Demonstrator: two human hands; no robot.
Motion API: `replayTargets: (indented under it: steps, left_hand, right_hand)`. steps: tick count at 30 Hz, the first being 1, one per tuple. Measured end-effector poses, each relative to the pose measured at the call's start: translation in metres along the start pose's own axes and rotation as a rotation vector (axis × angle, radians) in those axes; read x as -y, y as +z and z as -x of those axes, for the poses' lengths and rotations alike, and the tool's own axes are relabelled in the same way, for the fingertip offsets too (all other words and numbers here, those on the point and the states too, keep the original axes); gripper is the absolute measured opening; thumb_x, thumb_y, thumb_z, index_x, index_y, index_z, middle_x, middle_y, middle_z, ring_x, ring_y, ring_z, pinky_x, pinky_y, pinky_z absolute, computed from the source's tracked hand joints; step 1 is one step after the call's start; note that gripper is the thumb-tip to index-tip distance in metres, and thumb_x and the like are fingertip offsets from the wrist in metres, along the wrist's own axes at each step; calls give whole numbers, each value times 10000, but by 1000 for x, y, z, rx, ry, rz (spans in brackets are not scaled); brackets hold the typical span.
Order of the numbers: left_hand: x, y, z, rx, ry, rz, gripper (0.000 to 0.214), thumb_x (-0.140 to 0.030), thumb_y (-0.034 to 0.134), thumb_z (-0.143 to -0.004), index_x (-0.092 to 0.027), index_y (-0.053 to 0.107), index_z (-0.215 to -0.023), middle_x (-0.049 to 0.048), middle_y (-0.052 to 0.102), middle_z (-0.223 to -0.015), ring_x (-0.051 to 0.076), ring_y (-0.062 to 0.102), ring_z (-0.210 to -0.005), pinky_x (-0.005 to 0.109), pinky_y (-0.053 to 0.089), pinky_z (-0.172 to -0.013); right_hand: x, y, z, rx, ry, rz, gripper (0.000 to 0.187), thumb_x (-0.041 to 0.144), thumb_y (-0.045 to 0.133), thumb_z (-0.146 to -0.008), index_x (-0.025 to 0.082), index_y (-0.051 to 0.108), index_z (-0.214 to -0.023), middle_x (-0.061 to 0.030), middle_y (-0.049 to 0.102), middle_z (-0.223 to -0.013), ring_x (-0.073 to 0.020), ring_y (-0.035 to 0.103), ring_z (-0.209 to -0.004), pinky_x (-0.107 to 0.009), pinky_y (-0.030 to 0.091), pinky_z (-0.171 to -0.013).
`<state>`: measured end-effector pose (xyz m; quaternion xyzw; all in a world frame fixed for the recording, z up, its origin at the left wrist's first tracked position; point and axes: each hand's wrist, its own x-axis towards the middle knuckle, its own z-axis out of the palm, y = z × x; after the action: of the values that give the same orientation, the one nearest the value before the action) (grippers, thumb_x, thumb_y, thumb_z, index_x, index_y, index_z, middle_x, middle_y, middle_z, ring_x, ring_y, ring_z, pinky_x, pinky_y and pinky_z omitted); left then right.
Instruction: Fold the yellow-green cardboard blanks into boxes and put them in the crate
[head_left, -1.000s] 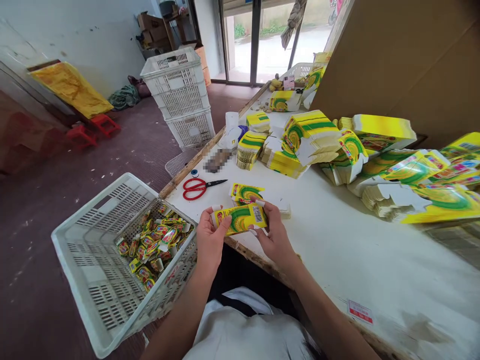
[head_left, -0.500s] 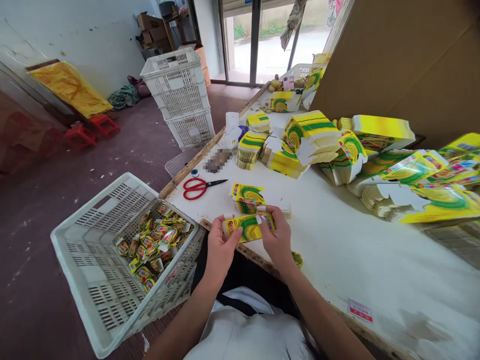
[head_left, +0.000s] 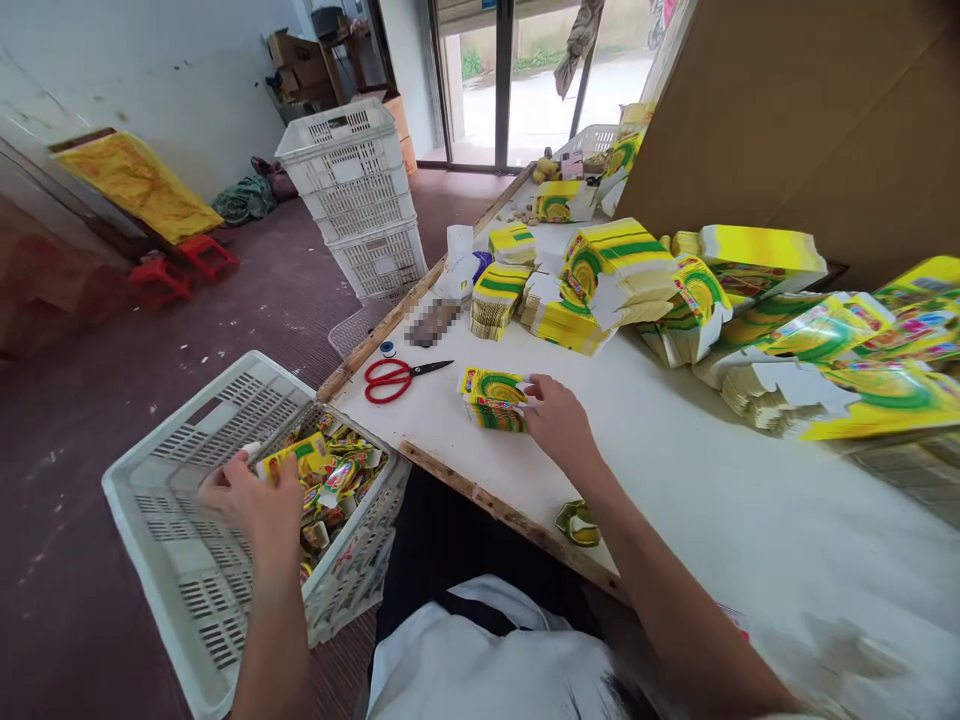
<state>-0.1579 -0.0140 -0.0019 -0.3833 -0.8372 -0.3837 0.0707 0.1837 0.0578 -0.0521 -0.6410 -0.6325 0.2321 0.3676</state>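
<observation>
Over the white plastic crate (head_left: 217, 545), my left hand (head_left: 259, 500) has its thumb and fingers apart. Just beyond the fingertips is a small yellow-green printed carton (head_left: 304, 455), above several similar cartons (head_left: 349, 475) in the crate; whether the fingers still touch it is hard to see. On the white table, my right hand (head_left: 559, 420) pinches the right end of a stack of flat yellow-green cartons (head_left: 491, 400). White coverings show on some fingertips. A small green dish-like object (head_left: 577, 523) sits by the table edge, near my right forearm.
Red-handled scissors (head_left: 390, 380) and a small blue-topped spool (head_left: 387, 349) lie left of the stack. More carton bundles (head_left: 615, 270) line the back and right of the table. Stacked white crates (head_left: 360, 200) stand on the floor beyond the table's wooden edge (head_left: 450, 475).
My left hand has moved left and down from the table to the crate with the carton. My right hand has left that carton and reached forward to the stack.
</observation>
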Motion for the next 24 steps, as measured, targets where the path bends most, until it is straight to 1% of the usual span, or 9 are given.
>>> replayTargets:
  steps: [3,7,10,14,16,17,20,22,24]
  left_hand:
    - [-4,13,11,20,47,-78,473,-350,686,-654,-146,550,-1058,166,479,-1160,396,397,-1214,593,312,-1028]
    - [-25,47,56,347,136,189,364,-376,659,-663,-180,573,-957,107,526,-1043,317,482,-1122,531,388,-1004]
    - [-44,63,88,602,46,491,390,-423,667,-671,-201,581,-979,98,538,-1076,264,537,-1046,449,486,-895]
    - [-76,65,114,850,-154,941,528,-485,754,-623,-215,574,-1040,98,596,-1150,240,566,-1087,375,503,-876]
    - [-95,60,117,881,-263,1182,522,-575,732,-636,-212,598,-986,84,647,-1067,233,594,-1055,365,503,-884]
    - [-104,57,116,870,-326,1296,520,-625,700,-650,-208,611,-947,74,663,-996,224,616,-1000,356,513,-861]
    - [-124,52,109,745,-498,1533,510,-681,652,-670,-194,602,-815,6,607,-724,150,617,-715,286,526,-693]
    - [-131,52,106,646,-554,1539,507,-680,666,-660,-191,557,-733,-44,509,-606,96,530,-562,234,483,-593]
    - [-132,54,107,614,-568,1456,546,-717,664,-633,-193,537,-720,-58,481,-592,84,491,-531,222,457,-570]
  right_hand:
    - [6,7,-12,24,25,50,277,41,592,-684,187,587,-919,-125,663,-930,-303,597,-942,-451,443,-878]
    - [10,12,-14,14,56,58,315,17,576,-655,179,545,-923,-131,623,-926,-310,578,-923,-452,430,-840]
    - [11,9,-9,2,52,-7,367,27,546,-655,195,480,-975,-78,597,-888,-272,580,-879,-426,446,-803]
    - [26,14,18,64,1,-189,391,75,521,-681,234,389,-1013,20,567,-785,-179,594,-712,-325,498,-670]
    - [38,20,39,149,-32,-326,393,104,532,-684,248,372,-1013,32,575,-789,-148,604,-683,-281,512,-627]
    - [44,23,49,256,-37,-528,408,127,553,-694,251,369,-1036,23,583,-814,-145,607,-681,-282,517,-620]
    - [62,27,72,407,-9,-898,436,233,631,-720,261,373,-1069,3,591,-868,-149,607,-731,-310,523,-670]
    - [68,27,78,422,-8,-913,465,266,681,-696,255,407,-1072,6,584,-864,-155,587,-765,-314,506,-699]
    - [69,25,77,411,-19,-853,448,266,692,-677,240,457,-1058,22,568,-815,-151,555,-739,-296,480,-675]
